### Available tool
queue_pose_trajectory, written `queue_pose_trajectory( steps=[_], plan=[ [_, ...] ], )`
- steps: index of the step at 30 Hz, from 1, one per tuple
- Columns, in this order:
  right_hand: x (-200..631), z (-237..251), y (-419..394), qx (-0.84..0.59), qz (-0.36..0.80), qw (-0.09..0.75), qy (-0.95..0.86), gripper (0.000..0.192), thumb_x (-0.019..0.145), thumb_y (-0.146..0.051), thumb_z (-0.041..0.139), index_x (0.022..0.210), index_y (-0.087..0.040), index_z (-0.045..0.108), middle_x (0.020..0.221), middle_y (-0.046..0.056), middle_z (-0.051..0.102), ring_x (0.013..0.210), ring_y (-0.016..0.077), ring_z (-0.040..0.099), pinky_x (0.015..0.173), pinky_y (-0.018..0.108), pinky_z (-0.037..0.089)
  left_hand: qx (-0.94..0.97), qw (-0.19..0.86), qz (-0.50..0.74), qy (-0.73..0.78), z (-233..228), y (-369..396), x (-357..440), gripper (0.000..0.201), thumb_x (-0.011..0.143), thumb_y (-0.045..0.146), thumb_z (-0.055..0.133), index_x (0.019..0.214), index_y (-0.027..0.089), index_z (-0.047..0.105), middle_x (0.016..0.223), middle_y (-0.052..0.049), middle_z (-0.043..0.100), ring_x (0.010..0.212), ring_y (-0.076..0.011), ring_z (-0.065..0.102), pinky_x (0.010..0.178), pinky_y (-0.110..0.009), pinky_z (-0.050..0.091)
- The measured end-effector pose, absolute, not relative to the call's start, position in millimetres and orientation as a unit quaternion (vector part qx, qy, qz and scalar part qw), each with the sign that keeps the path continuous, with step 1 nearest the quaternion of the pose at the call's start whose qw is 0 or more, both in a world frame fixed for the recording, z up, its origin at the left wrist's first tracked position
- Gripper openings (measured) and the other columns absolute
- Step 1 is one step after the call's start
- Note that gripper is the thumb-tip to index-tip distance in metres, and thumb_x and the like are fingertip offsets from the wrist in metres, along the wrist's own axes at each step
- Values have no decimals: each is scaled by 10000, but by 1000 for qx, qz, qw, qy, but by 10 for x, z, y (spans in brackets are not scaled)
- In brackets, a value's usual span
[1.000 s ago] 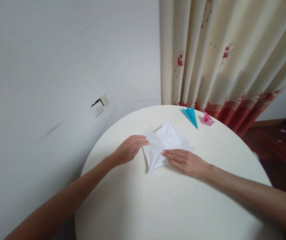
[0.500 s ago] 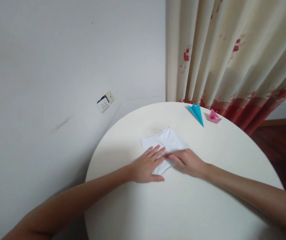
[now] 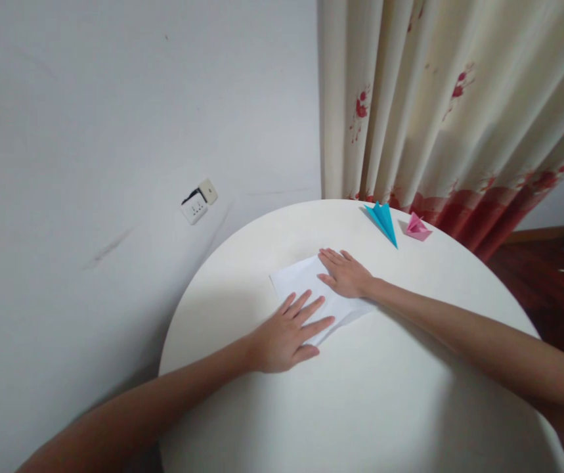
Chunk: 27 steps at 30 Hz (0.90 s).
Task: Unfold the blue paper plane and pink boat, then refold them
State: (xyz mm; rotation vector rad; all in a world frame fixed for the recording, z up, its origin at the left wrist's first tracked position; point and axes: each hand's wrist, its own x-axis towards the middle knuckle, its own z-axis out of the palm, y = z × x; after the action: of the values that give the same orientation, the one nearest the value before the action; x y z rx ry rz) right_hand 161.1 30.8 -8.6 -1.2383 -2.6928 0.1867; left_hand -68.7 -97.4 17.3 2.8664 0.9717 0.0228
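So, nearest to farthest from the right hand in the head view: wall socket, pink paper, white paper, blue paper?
1. White paper: under the right hand.
2. Blue paper: beyond the hand, rightward.
3. Pink paper: farther right.
4. Wall socket: far left.

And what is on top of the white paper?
The left hand lies spread across the near left edge of the white paper, and the right hand lies flat on its far part. The parts beneath them are covered and cannot be seen.
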Motion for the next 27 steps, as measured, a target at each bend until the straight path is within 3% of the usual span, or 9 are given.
queue_pose_trajectory(
  steps=[4, 8, 10, 12, 14, 16, 19, 23, 27],
  plan=[
    [1621, -108, 477, -448, 48, 79, -889, 706, 1010, -524, 230, 1559, -81, 243, 1624, 143, 219, 1510, 258, 175, 1217, 498, 117, 954, 98, -1, 282, 232, -1046, -693, 636, 1021, 407, 405, 1584, 313, 125, 1636, -32, 212, 1524, -265, 118, 1234, -493, 68],
    [1621, -131, 536, -463, 38, 81, -882, 704, 1011, -516, 221, 1556, -72, 241, 1627, 148, 211, 1510, 265, 171, 1212, 511, 106, 955, 155, -8, 253, 293, -1232, -757, 682, 1008, 450, 431, 1588, 284, 115, 1624, -36, 236, 1521, -253, 134, 1242, -461, 79],
    [1621, -141, 532, -466, 35, 83, -880, 705, 1012, -519, 220, 1555, -71, 242, 1627, 154, 210, 1510, 269, 167, 1209, 517, 106, 952, 193, -2, 238, 346, -1326, -807, 695, 982, 491, 479, 1578, 280, 192, 1605, -45, 287, 1509, -265, 188, 1241, -459, 108],
    [1618, -150, 517, -468, 32, 85, -879, 702, 1012, -521, 222, 1555, -75, 243, 1627, 156, 209, 1511, 271, 163, 1206, 523, 113, 940, 245, 22, 236, 439, -1344, -833, 574, 993, 474, 463, 1522, 269, 370, 1530, -52, 435, 1445, -246, 364, 1216, -414, 229],
    [1613, -152, 490, -471, 30, 85, -877, 693, 1013, -514, 227, 1555, -82, 241, 1626, 157, 212, 1511, 271, 164, 1201, 528, 128, 913, 287, 86, 278, 558, -1235, -794, 418, 1039, 393, 359, 1355, 252, 593, 1354, -43, 631, 1265, -193, 584, 1106, -332, 404],
    [1605, -138, 444, -480, 24, 88, -872, 686, 1012, -504, 243, 1555, -84, 239, 1625, 163, 214, 1510, 275, 165, 1196, 543, 131, 863, 260, 203, 383, 648, -1006, -667, 429, 1046, 367, 325, 1203, 209, 692, 1218, -57, 713, 1134, -190, 663, 1005, -313, 485],
    [1578, -76, 315, -515, -15, 123, -848, 679, 1008, -465, 281, 1546, -54, 243, 1616, 193, 218, 1510, 295, 154, 1193, 578, 99, 829, 148, 253, 476, 582, -606, -361, 397, 1022, 287, 352, 1259, 171, 649, 1301, -83, 664, 1223, -214, 605, 1088, -359, 424],
    [1481, -4, 45, -512, -104, 197, -829, 590, 991, -269, 303, 1518, -5, 297, 1611, 217, 208, 1523, 299, 64, 1206, 574, 55, 834, 29, 109, 539, 156, -370, -65, 495, 984, 218, 348, 1442, 60, 451, 1534, -187, 408, 1449, -336, 331, 1158, -532, 300],
    [1373, -100, -200, -478, -27, 165, -862, 566, 953, -149, 295, 1493, 10, 353, 1572, 221, 315, 1487, 295, 245, 1197, 490, 237, 856, -32, 81, 509, -152, -390, -97, 549, 989, 255, 323, 1519, 113, 335, 1593, -146, 318, 1501, -318, 199, 1195, -537, 206]
  ],
)
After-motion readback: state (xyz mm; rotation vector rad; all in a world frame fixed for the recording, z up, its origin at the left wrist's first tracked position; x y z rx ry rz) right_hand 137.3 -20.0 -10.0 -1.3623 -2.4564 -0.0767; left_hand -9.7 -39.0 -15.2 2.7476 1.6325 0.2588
